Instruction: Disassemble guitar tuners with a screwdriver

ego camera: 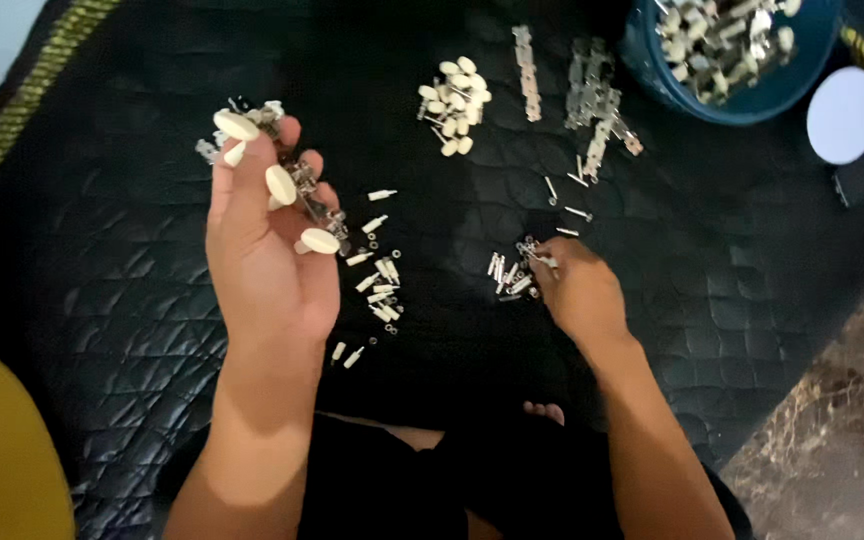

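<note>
- The left hand (267,240), raised in the left half of the frame, has its fingers curled shut around a metal strip of cream-knobbed pegs (292,185).
- That strip's long axis runs diagonally, from upper left down to lower right, with the oval cream knobs sticking out past the fingers.
- The right hand (577,290), near the frame's centre, rests low on the black quilted cloth (712,300), its fingers pinched together on a small metal pin (544,260) at the edge of a little pile of pins (510,275).
- Loose cream pegs (377,280) lie scattered between the two hands.
- A heap of cream knobs (455,103) sits at the upper centre, and a blue bowl of parts (742,100) at the upper right.
</note>
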